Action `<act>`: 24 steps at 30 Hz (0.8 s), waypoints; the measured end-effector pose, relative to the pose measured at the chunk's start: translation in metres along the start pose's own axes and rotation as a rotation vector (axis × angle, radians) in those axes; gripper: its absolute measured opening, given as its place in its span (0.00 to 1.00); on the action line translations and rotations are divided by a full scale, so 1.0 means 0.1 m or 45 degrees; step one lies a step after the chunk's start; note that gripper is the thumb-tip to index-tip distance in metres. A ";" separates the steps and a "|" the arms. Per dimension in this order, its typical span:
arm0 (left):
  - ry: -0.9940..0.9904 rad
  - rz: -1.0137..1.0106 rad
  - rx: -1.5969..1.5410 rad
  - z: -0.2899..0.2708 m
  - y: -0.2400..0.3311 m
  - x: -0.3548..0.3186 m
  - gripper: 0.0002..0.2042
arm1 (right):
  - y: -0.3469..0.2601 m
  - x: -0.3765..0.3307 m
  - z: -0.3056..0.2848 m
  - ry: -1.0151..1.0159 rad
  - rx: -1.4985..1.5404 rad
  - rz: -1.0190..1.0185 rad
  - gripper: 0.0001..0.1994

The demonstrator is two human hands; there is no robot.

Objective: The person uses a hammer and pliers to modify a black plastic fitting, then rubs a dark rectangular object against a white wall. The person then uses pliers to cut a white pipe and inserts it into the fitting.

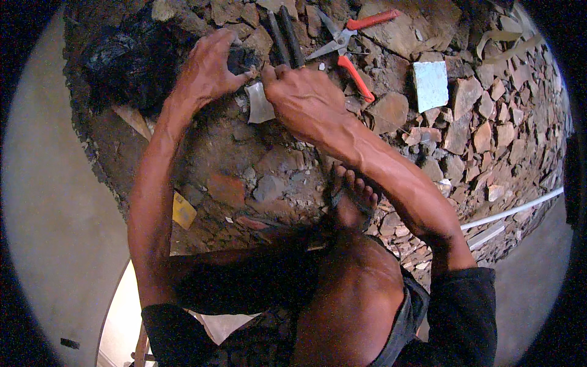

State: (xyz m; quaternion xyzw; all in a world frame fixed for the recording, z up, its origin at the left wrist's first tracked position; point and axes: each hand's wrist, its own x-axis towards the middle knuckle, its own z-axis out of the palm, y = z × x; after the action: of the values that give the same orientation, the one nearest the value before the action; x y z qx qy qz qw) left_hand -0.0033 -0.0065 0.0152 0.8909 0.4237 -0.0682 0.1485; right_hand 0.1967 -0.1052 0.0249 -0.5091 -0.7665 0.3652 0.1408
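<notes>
My left hand [205, 68] reaches to the upper left, thumb and fingers curved apart beside a dark lump [244, 60] on the rubble. Whether it touches that lump I cannot tell. Closed and knuckles up, my right hand [306, 98] grips a tool with a flared metal blade [261, 104] showing at its left side. The tool's handle is hidden under the hand. Just beyond lie two dark bars or handles [286, 38], side by side. Red-handled pruning shears [342, 46] rest with blades apart to the right of them.
Broken stones and tile pieces [483, 134] cover the ground. A pale blue-white tile [430, 85] lies at right, a black plastic bag [125, 64] at left. A yellow piece [183, 211] is near my left forearm. A white pipe [513, 210] crosses the right. My bare foot [354, 196] stands below my right wrist.
</notes>
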 end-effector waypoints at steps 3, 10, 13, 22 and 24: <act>0.019 0.003 -0.004 0.03 -0.06 -0.04 0.37 | 0.01 0.01 -0.04 -0.007 0.003 -0.032 0.13; -0.052 -0.019 -0.030 0.02 -0.03 0.00 0.36 | 0.01 0.06 0.06 -0.046 0.016 0.017 0.13; -0.025 -0.032 -0.036 0.01 0.01 0.01 0.36 | 0.02 0.17 0.12 -0.026 0.134 0.003 0.13; -0.194 -0.166 -0.010 -0.07 0.06 0.04 0.40 | -0.01 0.02 0.07 0.016 0.129 0.070 0.12; -0.108 -0.111 -0.005 -0.04 0.04 0.03 0.39 | 0.00 0.02 0.11 -0.012 0.161 0.065 0.13</act>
State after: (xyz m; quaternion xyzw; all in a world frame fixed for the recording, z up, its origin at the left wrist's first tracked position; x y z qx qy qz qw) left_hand 0.0018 -0.0056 0.0191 0.8678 0.4554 -0.1116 0.1649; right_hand 0.1900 -0.1080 0.0171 -0.5170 -0.7293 0.4188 0.1597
